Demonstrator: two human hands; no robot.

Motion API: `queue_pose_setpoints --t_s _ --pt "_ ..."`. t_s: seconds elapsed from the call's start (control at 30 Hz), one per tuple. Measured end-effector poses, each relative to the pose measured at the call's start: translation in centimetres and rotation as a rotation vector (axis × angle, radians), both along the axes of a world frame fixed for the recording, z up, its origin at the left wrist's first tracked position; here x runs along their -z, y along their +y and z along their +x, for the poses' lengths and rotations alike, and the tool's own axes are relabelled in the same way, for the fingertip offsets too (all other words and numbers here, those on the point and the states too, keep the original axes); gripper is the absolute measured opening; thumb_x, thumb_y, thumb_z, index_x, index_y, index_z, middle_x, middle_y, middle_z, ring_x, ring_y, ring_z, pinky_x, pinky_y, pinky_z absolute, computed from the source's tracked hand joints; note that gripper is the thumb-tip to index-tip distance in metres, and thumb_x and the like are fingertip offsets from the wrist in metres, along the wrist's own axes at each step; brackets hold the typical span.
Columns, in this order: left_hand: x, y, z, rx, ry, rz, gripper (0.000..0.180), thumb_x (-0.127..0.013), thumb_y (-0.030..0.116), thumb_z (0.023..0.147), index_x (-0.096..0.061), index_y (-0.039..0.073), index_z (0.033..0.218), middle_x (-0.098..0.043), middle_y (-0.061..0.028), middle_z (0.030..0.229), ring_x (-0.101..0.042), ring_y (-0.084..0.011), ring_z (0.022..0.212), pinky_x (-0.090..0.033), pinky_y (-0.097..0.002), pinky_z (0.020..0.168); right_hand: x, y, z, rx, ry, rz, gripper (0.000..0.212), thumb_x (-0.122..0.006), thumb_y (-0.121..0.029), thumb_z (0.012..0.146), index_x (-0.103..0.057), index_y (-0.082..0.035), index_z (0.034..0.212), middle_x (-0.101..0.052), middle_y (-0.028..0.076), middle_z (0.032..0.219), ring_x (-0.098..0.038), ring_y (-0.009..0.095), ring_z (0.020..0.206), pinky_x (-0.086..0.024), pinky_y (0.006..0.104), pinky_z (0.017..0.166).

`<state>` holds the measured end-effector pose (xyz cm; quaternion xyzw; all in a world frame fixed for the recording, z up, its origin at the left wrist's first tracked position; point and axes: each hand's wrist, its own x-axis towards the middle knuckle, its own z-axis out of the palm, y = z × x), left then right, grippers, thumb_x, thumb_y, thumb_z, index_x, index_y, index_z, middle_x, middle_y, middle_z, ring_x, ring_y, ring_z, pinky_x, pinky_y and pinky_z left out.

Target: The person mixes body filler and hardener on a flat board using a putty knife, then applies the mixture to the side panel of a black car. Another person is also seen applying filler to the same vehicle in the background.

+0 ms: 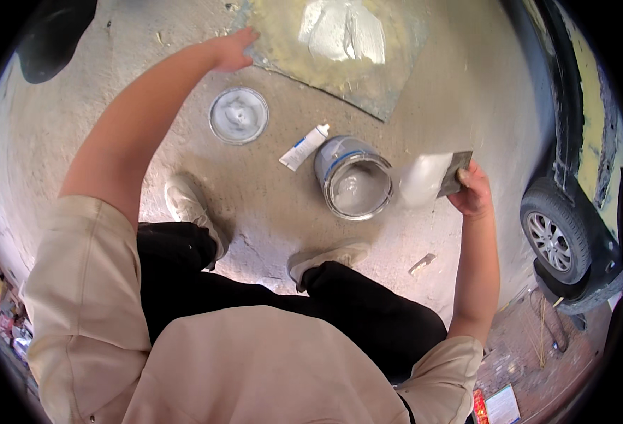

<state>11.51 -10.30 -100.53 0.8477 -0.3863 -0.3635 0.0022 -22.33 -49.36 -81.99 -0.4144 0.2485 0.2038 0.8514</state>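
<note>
My left hand (235, 51) reaches out to the left edge of a flat board (276, 53), its thumb and fingers spread apart. Whether the fingertips touch the board is hard to tell. Pale paste (343, 32) is spread on the board's middle. In my right hand (472, 189) is a flat spreader (455, 174), pinched between thumb and fingers. A bright white patch lies at the spreader's left side; glare hides whether it is paste. Left of it stands an open can (327, 166) with grey-white paste inside. A white tube (303, 148) lies beside the can.
A round lid smeared with paste (239, 115) lies on the floor left of the tube. My shoes (188, 208) are near the can. A small scrap (422, 264) lies on the floor. At the right a car wheel (556, 230) stands by a partly yellowish car body.
</note>
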Motion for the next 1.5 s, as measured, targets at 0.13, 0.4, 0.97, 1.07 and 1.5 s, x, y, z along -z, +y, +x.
queue_pose_setpoints --t_s 0.13,0.4,0.97,1.07,1.5 --pt "-0.8 -0.2 -0.4 0.000 -0.029 0.038 0.073 -0.053 0.027 0.084 -0.021 0.011 0.148 -0.016 -0.0160 0.154 -0.022 -0.0290 0.141 -0.027 -0.0394 0.112 0.2 -0.1 7.7 0.087 -0.103 -0.068 0.043 -0.061 -0.016 0.084 -0.053 0.001 0.123 -0.060 0.013 0.120 -0.057 0.025 0.112 -0.040 0.0396 0.102" --pt "-1.7 -0.1 -0.8 -0.080 0.000 0.029 0.071 -0.051 0.029 0.085 -0.022 0.012 0.148 -0.013 -0.0093 0.156 -0.016 -0.0235 0.143 -0.027 -0.0471 0.111 8.1 7.9 26.2 0.243 -0.179 -0.353 0.034 -0.061 -0.023 0.089 -0.056 0.003 0.110 -0.062 0.010 0.113 -0.058 0.023 0.105 -0.044 0.0388 0.093" --pt "-2.6 -0.1 -0.4 -0.037 0.024 0.070 0.070 -0.049 0.029 0.088 -0.019 0.011 0.149 -0.014 -0.0079 0.156 -0.018 -0.0215 0.143 -0.031 -0.0452 0.109 19.2 20.4 21.5 -0.813 -0.694 -1.960 0.042 -0.049 -0.008 0.083 -0.053 0.001 0.124 -0.056 0.019 0.124 -0.057 0.031 0.101 -0.050 0.0360 0.085" --pt "-2.6 -0.2 -0.1 -0.044 0.037 0.063 0.071 -0.049 0.028 0.088 -0.018 0.011 0.149 -0.013 -0.0081 0.156 -0.018 -0.0218 0.143 -0.031 -0.0431 0.110 18.6 19.7 20.1 -0.924 -0.670 -1.898 0.043 -0.050 -0.007 0.082 -0.053 0.001 0.124 -0.055 0.017 0.125 -0.057 0.032 0.100 -0.051 0.0366 0.085" --pt "-2.5 -0.5 0.1 -0.043 0.079 0.077 0.070 -0.048 0.027 0.087 -0.018 0.010 0.149 -0.011 -0.0095 0.157 -0.016 -0.0229 0.143 -0.026 -0.0377 0.113 7.5 13.0 17.3 -0.661 -0.687 -1.565 0.035 -0.056 -0.003 0.082 -0.061 -0.007 0.117 -0.065 0.013 0.100 -0.059 0.027 0.093 -0.048 0.0353 0.082"
